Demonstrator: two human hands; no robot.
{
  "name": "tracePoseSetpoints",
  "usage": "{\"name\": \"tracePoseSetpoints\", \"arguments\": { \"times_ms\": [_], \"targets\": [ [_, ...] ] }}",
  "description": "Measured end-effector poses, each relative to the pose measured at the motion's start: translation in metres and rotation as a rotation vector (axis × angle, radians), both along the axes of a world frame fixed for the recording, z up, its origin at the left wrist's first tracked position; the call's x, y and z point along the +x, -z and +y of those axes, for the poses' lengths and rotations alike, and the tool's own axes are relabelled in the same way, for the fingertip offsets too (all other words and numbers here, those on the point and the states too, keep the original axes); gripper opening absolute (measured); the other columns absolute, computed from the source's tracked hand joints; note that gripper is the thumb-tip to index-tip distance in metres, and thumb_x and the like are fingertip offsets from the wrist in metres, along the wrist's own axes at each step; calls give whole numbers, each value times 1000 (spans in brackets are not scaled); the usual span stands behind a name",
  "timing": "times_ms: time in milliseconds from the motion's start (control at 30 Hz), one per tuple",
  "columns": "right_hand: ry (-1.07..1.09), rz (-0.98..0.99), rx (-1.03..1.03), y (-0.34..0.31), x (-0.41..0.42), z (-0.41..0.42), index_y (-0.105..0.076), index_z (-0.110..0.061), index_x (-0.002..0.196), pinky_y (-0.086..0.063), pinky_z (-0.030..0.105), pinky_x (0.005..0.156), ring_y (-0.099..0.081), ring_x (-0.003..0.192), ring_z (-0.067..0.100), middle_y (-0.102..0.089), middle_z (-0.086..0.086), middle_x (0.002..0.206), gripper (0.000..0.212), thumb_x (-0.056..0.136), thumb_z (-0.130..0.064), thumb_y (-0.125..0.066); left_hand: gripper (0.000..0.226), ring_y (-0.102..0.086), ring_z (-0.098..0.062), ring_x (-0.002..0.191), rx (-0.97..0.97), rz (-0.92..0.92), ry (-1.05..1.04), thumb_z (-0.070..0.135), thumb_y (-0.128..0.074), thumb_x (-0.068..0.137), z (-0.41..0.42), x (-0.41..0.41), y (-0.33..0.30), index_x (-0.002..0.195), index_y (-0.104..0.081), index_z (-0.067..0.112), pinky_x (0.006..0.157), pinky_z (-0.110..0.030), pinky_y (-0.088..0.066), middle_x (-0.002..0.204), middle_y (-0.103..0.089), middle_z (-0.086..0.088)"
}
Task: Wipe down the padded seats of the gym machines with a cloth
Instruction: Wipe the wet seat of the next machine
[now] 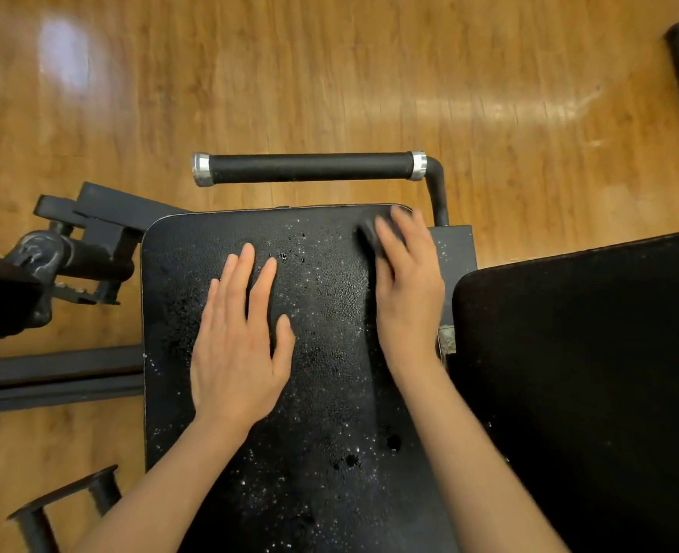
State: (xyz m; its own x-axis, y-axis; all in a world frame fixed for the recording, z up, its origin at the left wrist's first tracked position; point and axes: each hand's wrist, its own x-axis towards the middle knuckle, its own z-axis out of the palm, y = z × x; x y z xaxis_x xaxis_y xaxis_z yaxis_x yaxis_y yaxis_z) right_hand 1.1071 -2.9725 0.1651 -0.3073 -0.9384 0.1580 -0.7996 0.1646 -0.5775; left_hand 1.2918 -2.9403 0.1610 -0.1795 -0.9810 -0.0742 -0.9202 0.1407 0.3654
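Observation:
A black padded seat (329, 353) fills the middle of the head view, dotted with wet droplets and white specks. My left hand (238, 345) lies flat on the seat's left half, fingers straight and spread. My right hand (405, 289) is at the far right corner of the seat, pressing down on a dark cloth (369, 237). Only a small dark edge of the cloth shows beyond my fingers; the hand covers most of it.
A black foam-grip handle (309, 168) with silver end caps runs across just beyond the seat. A second black pad (589, 373) sits close on the right. Black metal frame parts (86, 249) lie to the left, over a shiny wooden floor (329, 73).

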Motion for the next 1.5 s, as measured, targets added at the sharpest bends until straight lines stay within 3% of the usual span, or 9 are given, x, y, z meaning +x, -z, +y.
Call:
{"name": "tracePoseSetpoints", "arguments": {
  "times_ms": [100,267,433,567,733,933,1100,1300,1500],
  "targets": [
    [-32,-10,40,-9,5,65,-61,-7,132,-25,28,120,-35,144,27,-50,6,147,43,90,3,-62,61,-10,-23,155,3,10,1,33,-34,100,0,1,-1,156,-27,11,126,-38,-8,167,-14,-8],
    [99,20,20,-2,5,-45,-68,-5,120,-33,24,109,-45,137,27,-59,7,138,31,90,-1,-63,61,-11,-24,155,-12,5,4,32,-34,100,-1,-1,-1,156,-27,11,126,-38,-8,166,-15,-9],
    [35,-51,53,-13,4,-23,-66,-15,126,-30,22,109,-35,143,19,-53,-1,142,37,97,-36,-58,61,-11,-24,155,-17,6,5,33,-33,100,-1,0,-2,156,-27,11,126,-37,-7,166,-14,-9],
    [129,-20,-30,-5,36,-42,-74,-9,109,-31,23,106,-50,129,28,-66,5,122,20,93,-17,-64,61,-12,-25,154,-24,6,10,32,-35,100,-2,0,-1,156,-28,10,126,-38,-9,166,-15,-10],
    [-317,87,-75,-5,36,-38,-77,-9,101,-45,28,97,-58,119,24,-70,5,115,30,93,-31,-59,62,-10,-24,155,-22,1,2,31,-36,99,-1,0,-3,157,-26,10,126,-36,-5,167,-13,-9],
    [198,-43,-134,-1,29,-38,-76,-6,104,-39,25,103,-59,121,29,-71,6,113,18,90,-12,-66,61,-9,-23,155,-33,19,0,30,-37,100,-3,0,-1,156,-27,11,126,-34,-4,167,-13,-9],
    [-319,49,-141,2,55,-48,-77,-8,99,-43,26,95,-63,111,27,-71,6,108,15,88,-12,-67,62,-9,-24,155,-33,-9,9,28,-39,99,-1,0,-3,157,-25,10,126,-36,-5,167,-11,-9],
    [182,-60,-93,0,8,-50,-75,-8,104,-41,17,94,-61,108,20,-68,2,109,19,93,-16,-62,61,-10,-24,155,-38,9,9,30,-37,100,-3,0,-3,156,-27,10,126,-35,-5,166,-14,-10],
    [-125,-17,-123,1,19,9,-73,-5,112,-39,32,111,-53,128,27,-67,8,120,22,91,-7,-66,61,-9,-24,155,-23,1,20,31,-36,100,-2,0,-4,157,-25,11,126,-34,-3,167,-12,-9]
  ]
}}
